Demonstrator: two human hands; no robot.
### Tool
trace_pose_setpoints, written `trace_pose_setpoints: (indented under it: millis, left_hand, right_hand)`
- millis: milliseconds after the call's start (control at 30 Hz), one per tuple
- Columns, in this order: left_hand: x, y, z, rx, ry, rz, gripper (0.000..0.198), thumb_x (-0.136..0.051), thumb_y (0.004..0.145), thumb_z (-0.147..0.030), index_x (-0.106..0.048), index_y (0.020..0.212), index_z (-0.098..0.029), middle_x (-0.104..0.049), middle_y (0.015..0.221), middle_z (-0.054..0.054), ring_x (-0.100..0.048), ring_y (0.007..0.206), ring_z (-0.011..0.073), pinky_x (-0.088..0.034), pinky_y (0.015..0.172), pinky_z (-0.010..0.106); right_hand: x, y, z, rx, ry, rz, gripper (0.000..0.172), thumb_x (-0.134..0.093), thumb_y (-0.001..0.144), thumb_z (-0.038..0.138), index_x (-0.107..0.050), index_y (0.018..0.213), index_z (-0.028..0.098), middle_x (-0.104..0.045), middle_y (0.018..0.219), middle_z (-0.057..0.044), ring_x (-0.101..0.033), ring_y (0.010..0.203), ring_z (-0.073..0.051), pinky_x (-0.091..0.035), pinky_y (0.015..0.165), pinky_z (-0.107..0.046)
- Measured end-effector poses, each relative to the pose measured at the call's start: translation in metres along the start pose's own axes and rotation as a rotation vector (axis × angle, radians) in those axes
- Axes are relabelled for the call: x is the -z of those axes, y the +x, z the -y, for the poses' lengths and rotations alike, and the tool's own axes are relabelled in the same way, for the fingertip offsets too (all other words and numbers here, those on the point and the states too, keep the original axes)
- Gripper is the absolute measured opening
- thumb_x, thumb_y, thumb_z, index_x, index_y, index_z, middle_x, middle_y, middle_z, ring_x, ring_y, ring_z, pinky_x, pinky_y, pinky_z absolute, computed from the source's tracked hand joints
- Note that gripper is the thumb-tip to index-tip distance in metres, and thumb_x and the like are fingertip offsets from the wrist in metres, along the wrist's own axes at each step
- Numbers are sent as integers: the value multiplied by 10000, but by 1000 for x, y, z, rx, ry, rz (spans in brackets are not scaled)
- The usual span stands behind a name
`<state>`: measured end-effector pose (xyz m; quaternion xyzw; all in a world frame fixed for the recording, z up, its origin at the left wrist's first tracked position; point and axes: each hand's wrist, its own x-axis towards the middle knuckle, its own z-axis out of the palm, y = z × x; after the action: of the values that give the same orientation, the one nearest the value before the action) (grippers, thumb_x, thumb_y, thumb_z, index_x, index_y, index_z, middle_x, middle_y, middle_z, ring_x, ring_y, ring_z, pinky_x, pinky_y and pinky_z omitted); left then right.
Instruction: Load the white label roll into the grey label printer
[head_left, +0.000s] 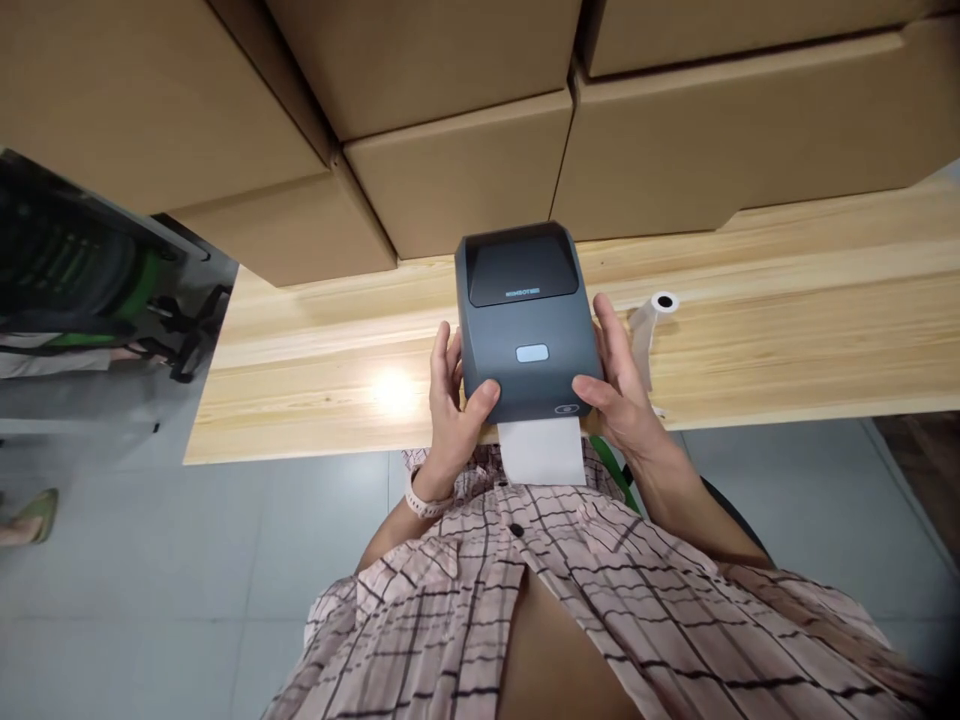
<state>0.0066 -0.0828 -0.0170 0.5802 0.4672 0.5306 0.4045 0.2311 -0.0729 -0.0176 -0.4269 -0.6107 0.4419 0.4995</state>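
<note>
A dark grey label printer [525,320] stands near the front edge of a light wooden table [787,330]. White label paper [541,450] hangs out of its front slot over the table edge. My left hand [452,400] clasps the printer's left side, thumb on the front corner. My right hand [619,385] clasps its right side, thumb on the front near a small round button.
Several brown cardboard boxes [465,170] are stacked on the table behind the printer. A white paper roll [651,325] stands just right of my right hand. A dark cart with green parts [90,280] is at the left over a grey tiled floor.
</note>
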Motion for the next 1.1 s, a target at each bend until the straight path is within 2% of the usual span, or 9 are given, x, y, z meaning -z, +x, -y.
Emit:
trace_pose_setpoints:
  millis: [167, 267, 367, 467, 533, 633, 733, 900, 1100]
  left_hand:
    - [-1, 2, -3, -28, 5, -19, 848, -658, 982, -711, -343, 1679, -342, -472, 1726, 140, -469, 1603, 340, -472, 1270, 492]
    - [2, -21, -5, -63, 83, -126, 783, -720, 966, -648, -416, 1628, -362, -479, 1706, 127, -500, 1564, 328, -524, 1200, 480]
    - [3, -55, -8, -124, 152, -375, 460, -773, 933, -568, -676, 1257, -257, -726, 1236, 87, -725, 1040, 212, -620, 837, 340]
    - [2, -74, -14, 230, 43, -124, 391, -783, 918, -568, -690, 862, -192, -677, 772, 1, -606, 623, 111, -505, 577, 242]
    - [-1, -72, -21, 493, -126, 129, 450, -829, 861, -616, -714, 826, -182, -673, 710, -7, -571, 532, 89, -460, 501, 229]
    - [-6, -58, -34, 658, -366, 272, 511, -909, 740, -664, -747, 784, -181, -680, 664, -11, -506, 444, 61, -406, 419, 215]
    - [-8, -50, -43, 658, -413, 291, 518, -949, 678, -665, -751, 716, -188, -676, 622, -11, -472, 432, 56, -401, 400, 211]
    - [1, -56, -39, 582, -221, 257, 569, -886, 732, -731, -729, 716, -185, -660, 589, -5, -540, 486, 91, -449, 465, 222]
    - [24, -49, -26, 318, -118, -113, 493, -774, 900, -666, -766, 868, -174, -702, 703, 8, -541, 519, 82, -451, 504, 215]
  right_hand:
    - [-3, 0, -6, 29, -41, -28, 1073, -609, 953, 802, -89, 1783, 365, -304, 1830, -82, -350, 1675, -334, -410, 1318, -598]
    - [-4, 0, -10, 25, -45, -51, 1067, -604, 952, 804, -98, 1780, 360, -305, 1829, -92, -333, 1682, -335, -387, 1331, -590]
    - [-5, 0, -15, 47, -30, -79, 1052, -616, 952, 793, -136, 1772, 342, -300, 1830, -108, -285, 1701, -328, -334, 1354, -601]
    - [-6, 1, -21, 78, -30, -88, 1011, -607, 963, 782, -173, 1762, 341, -290, 1833, -112, -273, 1706, -318, -322, 1361, -595]
    - [-7, 1, -24, 87, -39, -103, 989, -599, 965, 782, -193, 1754, 346, -305, 1827, -114, -287, 1701, -322, -325, 1359, -600]
    - [-7, 3, -23, 97, -22, -100, 989, -623, 955, 770, -208, 1745, 343, -349, 1807, -122, -326, 1685, -333, -334, 1353, -612]
    - [-4, 4, -10, 181, -107, -130, 854, -611, 995, 698, -293, 1716, 369, -347, 1810, -87, -351, 1671, -346, -341, 1340, -646]
    - [2, 12, 32, 417, -579, -86, 346, -584, 1046, 505, -738, 1350, 444, -391, 1780, 120, -211, 1704, -422, -106, 1363, -757]
    - [2, 27, 53, 443, -695, 76, 298, -602, 1051, 578, -791, 1203, 406, -610, 1632, 70, -322, 1674, -387, -29, 1370, -743]
